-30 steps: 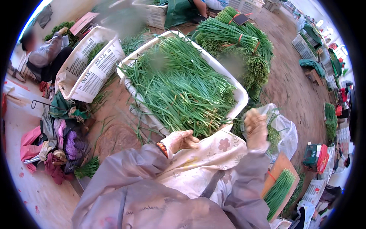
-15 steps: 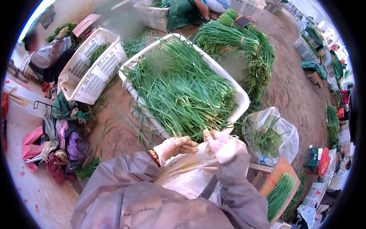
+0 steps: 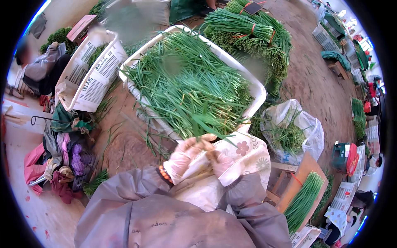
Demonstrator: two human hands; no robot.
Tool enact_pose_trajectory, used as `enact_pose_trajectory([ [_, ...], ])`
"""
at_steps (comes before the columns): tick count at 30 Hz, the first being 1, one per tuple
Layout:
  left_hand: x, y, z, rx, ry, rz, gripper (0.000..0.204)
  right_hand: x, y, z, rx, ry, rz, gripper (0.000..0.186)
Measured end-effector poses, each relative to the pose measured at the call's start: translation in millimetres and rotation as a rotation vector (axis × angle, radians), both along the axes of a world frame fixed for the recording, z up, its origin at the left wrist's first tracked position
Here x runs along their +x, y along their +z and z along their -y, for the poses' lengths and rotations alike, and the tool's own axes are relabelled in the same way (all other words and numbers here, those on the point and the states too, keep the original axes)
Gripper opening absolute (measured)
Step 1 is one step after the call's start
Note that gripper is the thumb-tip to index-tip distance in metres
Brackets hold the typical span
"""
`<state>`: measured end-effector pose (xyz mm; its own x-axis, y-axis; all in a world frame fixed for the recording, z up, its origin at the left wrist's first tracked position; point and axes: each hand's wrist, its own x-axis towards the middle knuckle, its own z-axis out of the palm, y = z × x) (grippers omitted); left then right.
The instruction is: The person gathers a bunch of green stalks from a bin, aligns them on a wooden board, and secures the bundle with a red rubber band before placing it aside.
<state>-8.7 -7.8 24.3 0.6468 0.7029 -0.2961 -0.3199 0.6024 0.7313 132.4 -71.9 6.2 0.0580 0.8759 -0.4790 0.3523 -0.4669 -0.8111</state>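
Green blades, a small wisp, stick up out of the hands; head view, the only one: wisp sits over the lap, just in front of the white crate's near edge; left hand looks closed around it, as far as blur allows; right hand has fingers bent in close beside the left fingertips; can't tell whether it's closed on the same blades or just near them; hands meet low and central, probably because that keeps the reach to the crate short.

Crate is heaped with loose green stalks, many pale ends toward the person, likely for easy grabbing; patterned cloth covers the lap, presumably to keep clothes clean; clear plastic bag sits open at the right with green scraps inside, apparently handy for waste; tilted board nearer the person carries a neat bundle, the slope probably helping it stay aligned; tied bunches pile up past the crate, orange ties keeping them together.
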Motion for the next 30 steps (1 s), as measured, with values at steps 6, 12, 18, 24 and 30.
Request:
enact_pose_trajectory([
  [6,-16,-6,-26,-0.275,0.213,0.308,0.027,33,-15,-49,0.308,0.186,1.028,0.032],
  [12,-29,-41,-15,-0.776,0.205,0.506,0.016,70,-52,-23,-0.192,-0.142,0.027,0.033],
  [18,-16,-38,-24,-0.861,0.391,0.295,0.041,140,32,-8,0.274,-0.429,-0.157,0.021],
  [24,-9,-52,-18,-0.860,0.219,0.308,0.030,127,4,-71,0.204,-0.076,0.513,0.031],
  [30,-7,-27,-15,-0.861,0.122,0.184,0.033,73,-57,-157,0.384,0.152,0.978,0.019],
])
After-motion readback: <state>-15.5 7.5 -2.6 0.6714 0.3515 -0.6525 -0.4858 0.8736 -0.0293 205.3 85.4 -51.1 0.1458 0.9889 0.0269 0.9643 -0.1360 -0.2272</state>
